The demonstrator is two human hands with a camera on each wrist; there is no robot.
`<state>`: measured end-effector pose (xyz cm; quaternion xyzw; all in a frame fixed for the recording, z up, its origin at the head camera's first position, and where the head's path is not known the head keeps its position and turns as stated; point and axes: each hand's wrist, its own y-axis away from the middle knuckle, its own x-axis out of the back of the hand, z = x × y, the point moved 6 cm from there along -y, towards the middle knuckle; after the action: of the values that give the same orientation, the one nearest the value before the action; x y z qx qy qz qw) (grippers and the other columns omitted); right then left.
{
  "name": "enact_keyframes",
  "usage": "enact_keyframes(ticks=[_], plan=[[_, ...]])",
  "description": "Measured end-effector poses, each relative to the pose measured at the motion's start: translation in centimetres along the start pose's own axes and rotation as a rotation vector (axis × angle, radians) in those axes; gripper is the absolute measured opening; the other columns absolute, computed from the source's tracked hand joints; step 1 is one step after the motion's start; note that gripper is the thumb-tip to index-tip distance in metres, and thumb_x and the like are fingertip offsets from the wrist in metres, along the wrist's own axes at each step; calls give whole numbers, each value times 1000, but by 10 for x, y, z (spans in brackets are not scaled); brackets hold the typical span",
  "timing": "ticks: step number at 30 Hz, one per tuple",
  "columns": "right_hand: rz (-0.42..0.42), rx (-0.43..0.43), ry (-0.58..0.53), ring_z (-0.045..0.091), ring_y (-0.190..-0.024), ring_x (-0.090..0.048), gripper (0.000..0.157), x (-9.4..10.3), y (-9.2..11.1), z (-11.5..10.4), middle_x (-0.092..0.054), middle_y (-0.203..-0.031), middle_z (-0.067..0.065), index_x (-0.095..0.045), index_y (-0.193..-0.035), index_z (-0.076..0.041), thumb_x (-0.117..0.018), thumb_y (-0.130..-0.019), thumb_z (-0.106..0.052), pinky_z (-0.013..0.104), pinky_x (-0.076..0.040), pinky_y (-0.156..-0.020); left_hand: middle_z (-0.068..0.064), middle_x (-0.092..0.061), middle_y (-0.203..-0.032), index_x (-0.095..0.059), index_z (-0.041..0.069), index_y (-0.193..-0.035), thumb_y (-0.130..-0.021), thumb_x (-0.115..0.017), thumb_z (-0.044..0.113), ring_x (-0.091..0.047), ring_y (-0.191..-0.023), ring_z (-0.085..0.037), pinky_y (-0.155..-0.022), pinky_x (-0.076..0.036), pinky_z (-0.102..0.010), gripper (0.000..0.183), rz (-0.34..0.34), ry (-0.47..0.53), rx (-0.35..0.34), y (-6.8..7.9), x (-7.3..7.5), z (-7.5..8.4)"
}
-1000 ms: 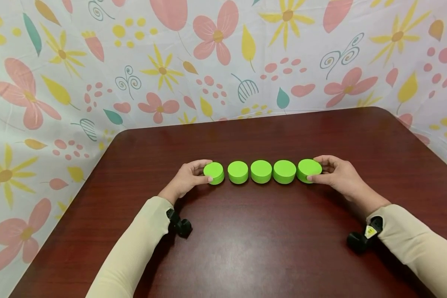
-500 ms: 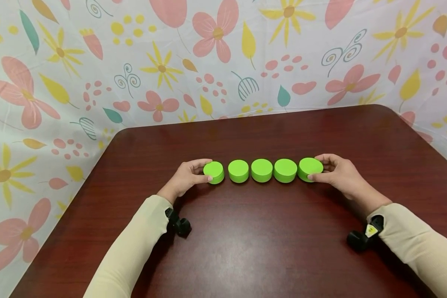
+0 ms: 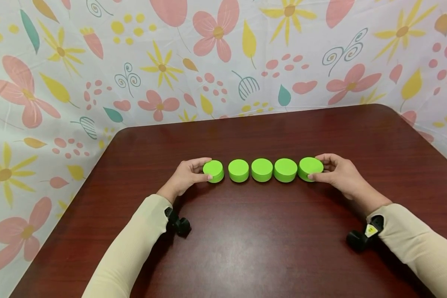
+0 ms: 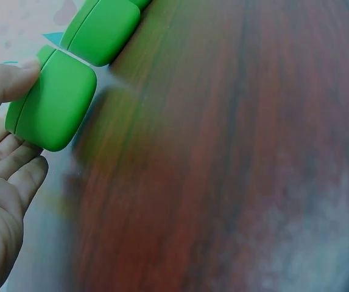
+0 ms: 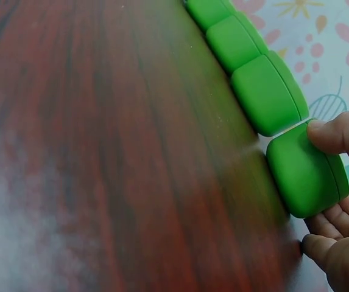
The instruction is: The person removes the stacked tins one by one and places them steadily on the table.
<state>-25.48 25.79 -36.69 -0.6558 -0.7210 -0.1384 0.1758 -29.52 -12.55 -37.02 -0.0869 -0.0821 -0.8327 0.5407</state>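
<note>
Several small round green lidded jars stand in a row. My left hand (image 3: pixel 183 177) grips the leftmost jar (image 3: pixel 213 170) by its side, thumb at the front and fingers behind. At the other end, my right hand (image 3: pixel 342 174) holds the rightmost jar (image 3: pixel 310 167) in the same way. Between these two are a second jar (image 3: pixel 238 171), a middle jar (image 3: pixel 262 170) and a fourth jar (image 3: pixel 285 170), untouched. The gap beside the leftmost jar is a little wider than the others. A lid seam shows on the held jar (image 4: pixel 55 100) in the left wrist view.
The jars are on a dark reddish wooden table (image 3: pixel 246 231) with rounded far corners. A white flower-patterned cloth (image 3: pixel 223 74) hangs behind it and along the sides. Black wrist cameras are strapped at the left cuff (image 3: pixel 178 223) and the right cuff (image 3: pixel 365 236).
</note>
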Motion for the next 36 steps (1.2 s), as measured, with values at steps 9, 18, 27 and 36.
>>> enact_keyframes(ticks=[9, 18, 27, 36], plan=[[5, 6, -12, -6, -78, -57, 54, -2, 0, 0, -56, -88, -19, -46, -118, 7, -76, -76, -9, 13, -49, -66, -17, -54, -130, -47, -1, -133, -79, -67, -6, -53, -118, -25, -79, -50, -20, 58, -6, -4, -16, -3, -1, 1], [13, 8, -26, -5, -78, -57, 52, -2, 2, 0, -56, -89, -19, -46, -116, 5, -76, -76, -8, 13, -49, -66, -17, -53, -131, -47, 1, -134, -80, -68, -4, -53, -118, -25, -80, -50, -21, 58, -21, -19, -4, -1, -6, 1], [26, 31, -97, -5, -81, -56, 44, -3, 2, 3, -55, -92, -17, -47, -111, -6, -74, -76, -3, 12, -48, -67, -14, -53, -131, -48, 2, -133, -80, -69, -2, -54, -117, -24, -81, -50, -22, 58, -12, -22, 2, -2, -3, -3], [-19, 29, -104, 0, -95, -51, 61, -3, 3, 3, -45, -111, 3, -35, -129, -11, -71, -80, -6, 11, -45, -72, -18, -45, -138, -39, 1, -138, -79, -69, -3, -46, -125, -29, -96, -44, -33, 66, -44, -8, -28, -1, -2, -7]])
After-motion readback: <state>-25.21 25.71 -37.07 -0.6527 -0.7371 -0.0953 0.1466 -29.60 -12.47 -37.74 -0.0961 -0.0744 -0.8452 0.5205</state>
